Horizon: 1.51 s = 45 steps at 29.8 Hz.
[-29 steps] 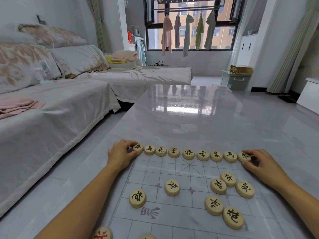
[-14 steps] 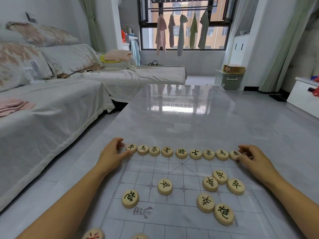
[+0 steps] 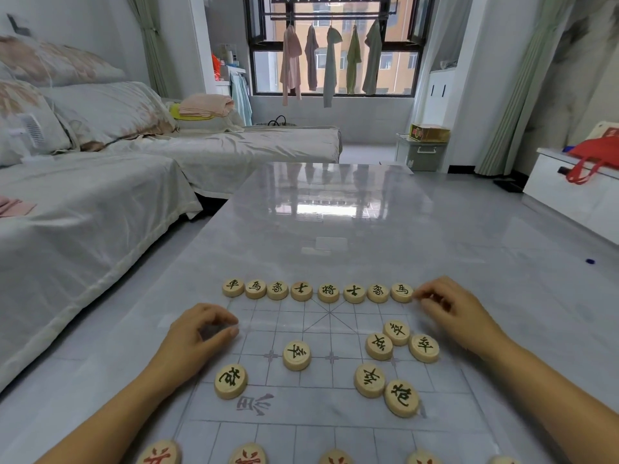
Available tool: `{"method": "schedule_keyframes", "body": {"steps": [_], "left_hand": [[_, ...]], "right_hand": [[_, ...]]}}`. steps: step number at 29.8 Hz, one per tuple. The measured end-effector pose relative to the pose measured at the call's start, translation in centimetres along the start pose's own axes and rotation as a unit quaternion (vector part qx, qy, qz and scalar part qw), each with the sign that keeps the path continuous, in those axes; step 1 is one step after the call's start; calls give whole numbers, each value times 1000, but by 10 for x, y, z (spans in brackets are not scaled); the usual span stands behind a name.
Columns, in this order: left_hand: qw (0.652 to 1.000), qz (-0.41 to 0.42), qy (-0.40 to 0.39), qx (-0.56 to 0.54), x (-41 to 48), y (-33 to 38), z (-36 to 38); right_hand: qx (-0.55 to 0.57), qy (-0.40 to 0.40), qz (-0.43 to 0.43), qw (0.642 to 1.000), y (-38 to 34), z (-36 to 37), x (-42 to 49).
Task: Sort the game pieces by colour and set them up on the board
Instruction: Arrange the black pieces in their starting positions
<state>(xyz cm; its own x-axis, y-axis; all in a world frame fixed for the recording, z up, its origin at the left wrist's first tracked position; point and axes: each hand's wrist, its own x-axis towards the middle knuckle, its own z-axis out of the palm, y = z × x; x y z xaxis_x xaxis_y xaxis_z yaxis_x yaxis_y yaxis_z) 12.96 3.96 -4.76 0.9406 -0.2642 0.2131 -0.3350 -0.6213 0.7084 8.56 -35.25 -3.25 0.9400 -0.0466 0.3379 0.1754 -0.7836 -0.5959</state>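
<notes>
Ninth back-row piece hidden under right hand [image 3: 459, 316].

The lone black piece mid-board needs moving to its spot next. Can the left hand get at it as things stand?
Probably yes. The left hand rests empty beside the board, with bare grid between it and the lone black piece, nothing stacked on or touching that piece.
</notes>
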Motion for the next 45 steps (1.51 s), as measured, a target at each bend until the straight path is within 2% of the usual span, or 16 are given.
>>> {"method": "schedule_keyframes", "body": {"steps": [2, 4, 11, 14, 16, 17, 21, 23, 26, 28, 30, 34, 36, 40, 45], "left_hand": [[1000, 4, -11, 11, 3, -3, 0], [1000, 5, -19, 22, 3, -5, -1], [1000, -2, -15, 24, 2, -2, 0], [1000, -5, -13, 28, 2, -1, 0], [1000, -7, -14, 25, 2, -2, -1], [1000, -8, -14, 25, 2, -2, 0], [999, -10, -15, 27, 3, -3, 0], [1000, -12, -14, 25, 2, -3, 0], [1000, -11, -13, 22, 3, -4, 0], [1000, -9, -13, 22, 4, -5, 1], [1000, -7, -13, 25, 5, -5, 1], [1000, -3, -10, 22, 4, -6, 1], [1000, -1, -6, 20, 4, -7, 1], [1000, 0, 2, 15, 4, -5, 2], [1000, -4, -1, 15, 4, -4, 2]], "right_hand": [[-48, -115, -18, 992, -14, 4, -5], [-91, -176, -21, 980, -25, 11, -11], [-40, -245, -28, 968, -51, 17, -38], [-30, -214, -30, 976, -60, 5, -39], [-62, -186, -30, 980, -70, -7, -42], [-83, -199, -29, 976, -77, -11, -45], [-211, -312, -44, 925, -102, -8, -64], [-235, -303, -58, 922, -106, -1, -68], [-167, -282, -33, 944, -103, -8, -60], [-98, -221, -5, 970, -90, -19, -45], [-77, -142, 30, 986, -65, -29, -25], [-61, -76, 140, 985, -14, -32, -4], [-41, -91, 143, 985, -6, -28, -8], [-8, -166, 65, 984, -5, -9, -21], [40, -161, 62, 984, 1, -5, -26]]}}
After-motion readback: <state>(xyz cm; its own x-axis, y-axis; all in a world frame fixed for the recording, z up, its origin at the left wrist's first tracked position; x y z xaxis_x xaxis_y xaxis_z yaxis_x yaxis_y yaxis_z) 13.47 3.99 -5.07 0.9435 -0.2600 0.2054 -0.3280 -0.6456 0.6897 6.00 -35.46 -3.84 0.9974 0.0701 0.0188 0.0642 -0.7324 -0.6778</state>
